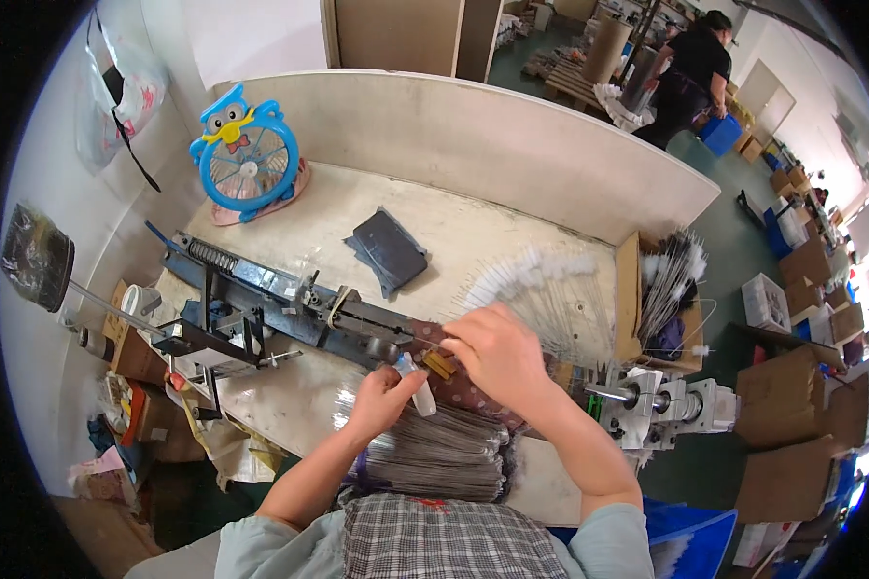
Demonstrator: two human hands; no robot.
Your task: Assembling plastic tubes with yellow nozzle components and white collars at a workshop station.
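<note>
My left hand (384,396) grips a small clear plastic piece (415,384) just in front of the dark blue metal machine (261,304) that runs across the bench. My right hand (497,352) reaches over the machine's right end, fingers pinched on thin wire stems of white-tipped brushes (541,289) fanned out on the bench. A bundle of grey wire stems (444,454) lies near my body, below both hands.
A blue owl-shaped fan (244,159) stands at the back left, a dark folded cloth (388,251) mid-bench. A cardboard box of finished brushes (668,289) sits right. A white motor unit (666,405) is at the right front. A person (690,77) works far behind the partition.
</note>
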